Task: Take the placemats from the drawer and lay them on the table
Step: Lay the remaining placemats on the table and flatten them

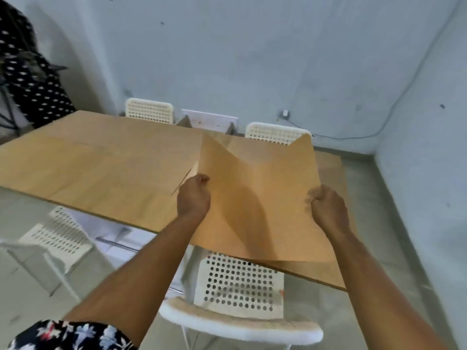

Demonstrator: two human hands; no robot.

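I am looking down on a wooden table (101, 162) that runs from 9 o'clock across to 4 o'clock, in a room with pale, scuffed walls (252, 59) and a grey floor (404, 248). Four white perforated chairs (237, 286) stand round it: one tucked under the near edge at 6 o'clock, one at 8 o'clock, and two behind the far edge at 12 and 1 o'clock. A spotted black cloth (27, 79) hangs at 10 o'clock, and a cable (353, 136) trails along the base of the wall at 2 o'clock.

Both my arms reach forward over the near chair. My left hand (193, 195) is curled into a fist on the left edge of a tan placemat (257, 198), gripping it. My right hand (328, 210) is curled the same way on the mat's right edge. The mat is held between them above the right end of the table, at about 1 o'clock from the picture's centre, sagging in the middle with its far corners lifted. Its near edge hangs past the table's edge, over the near chair's back. I cannot tell whether any part of it touches the tabletop.
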